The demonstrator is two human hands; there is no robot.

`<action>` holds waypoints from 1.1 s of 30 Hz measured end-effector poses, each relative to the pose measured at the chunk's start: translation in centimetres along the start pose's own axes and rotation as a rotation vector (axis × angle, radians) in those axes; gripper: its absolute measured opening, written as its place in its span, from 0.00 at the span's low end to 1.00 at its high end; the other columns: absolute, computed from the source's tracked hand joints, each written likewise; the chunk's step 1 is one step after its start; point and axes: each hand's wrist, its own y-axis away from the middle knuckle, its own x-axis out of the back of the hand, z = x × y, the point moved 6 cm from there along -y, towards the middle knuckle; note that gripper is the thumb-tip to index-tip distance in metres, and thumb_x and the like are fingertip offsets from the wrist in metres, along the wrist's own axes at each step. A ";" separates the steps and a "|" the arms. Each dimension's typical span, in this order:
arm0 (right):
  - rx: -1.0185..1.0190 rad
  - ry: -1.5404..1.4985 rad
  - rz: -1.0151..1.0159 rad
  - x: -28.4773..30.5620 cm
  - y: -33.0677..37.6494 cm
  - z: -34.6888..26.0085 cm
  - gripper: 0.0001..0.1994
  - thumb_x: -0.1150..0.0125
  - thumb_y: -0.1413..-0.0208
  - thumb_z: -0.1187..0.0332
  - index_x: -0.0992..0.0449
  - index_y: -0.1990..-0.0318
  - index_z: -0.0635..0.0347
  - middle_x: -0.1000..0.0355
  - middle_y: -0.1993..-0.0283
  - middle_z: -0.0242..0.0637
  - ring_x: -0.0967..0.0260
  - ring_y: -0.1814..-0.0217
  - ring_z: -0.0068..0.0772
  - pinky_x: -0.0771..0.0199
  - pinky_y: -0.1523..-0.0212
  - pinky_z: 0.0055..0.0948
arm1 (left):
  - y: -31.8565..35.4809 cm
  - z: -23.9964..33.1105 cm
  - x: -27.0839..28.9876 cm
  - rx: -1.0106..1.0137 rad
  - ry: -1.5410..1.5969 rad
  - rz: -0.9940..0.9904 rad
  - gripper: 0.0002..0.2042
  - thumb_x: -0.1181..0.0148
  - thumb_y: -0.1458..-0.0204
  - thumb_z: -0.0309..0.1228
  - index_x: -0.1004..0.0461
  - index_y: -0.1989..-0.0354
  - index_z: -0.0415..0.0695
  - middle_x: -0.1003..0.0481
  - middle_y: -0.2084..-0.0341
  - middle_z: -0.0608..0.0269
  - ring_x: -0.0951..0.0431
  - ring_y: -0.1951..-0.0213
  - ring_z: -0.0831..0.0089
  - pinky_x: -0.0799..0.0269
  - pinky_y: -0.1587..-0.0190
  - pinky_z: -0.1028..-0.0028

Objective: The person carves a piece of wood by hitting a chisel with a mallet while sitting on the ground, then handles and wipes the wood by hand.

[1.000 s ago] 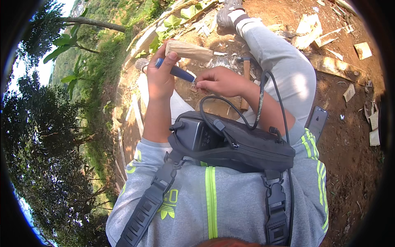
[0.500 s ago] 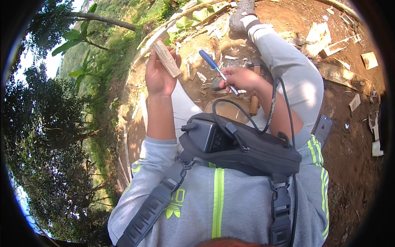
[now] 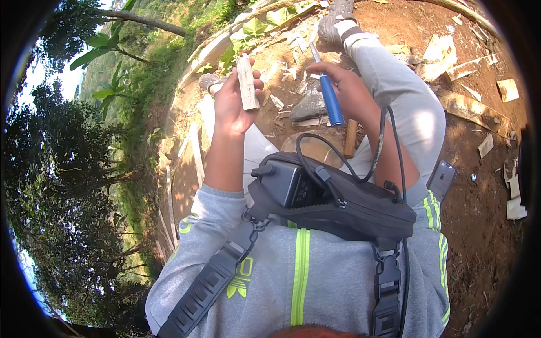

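The left hand [image 3: 234, 107] is closed around a short, pale wood piece [image 3: 247, 83], held off the ground [image 3: 479, 248], apart from the tool. Between the hands, a grey stone [image 3: 309, 107] lies near wood chips [image 3: 277, 102]. Next, a blue-handled tool [image 3: 331, 102] is gripped by the right hand [image 3: 353, 87], its metal shaft [image 3: 314, 52] pointing away from the wearer. A brown wooden handle [image 3: 350, 138] shows lower in view. Farther right, a phone [image 3: 442, 179] lies beside the right leg [image 3: 416, 110]
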 end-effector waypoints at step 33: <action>-0.085 -0.427 -0.133 -7.2 2.9 -1.1 0.28 0.48 0.24 0.70 0.36 0.20 0.42 0.19 0.54 0.36 0.26 0.68 0.23 0.23 0.66 0.30 | -2.9 -4.3 -3.1 -0.318 -0.533 0.184 0.24 0.67 0.22 0.41 0.34 0.28 0.42 0.24 0.63 0.63 0.26 0.69 0.76 0.28 0.72 0.73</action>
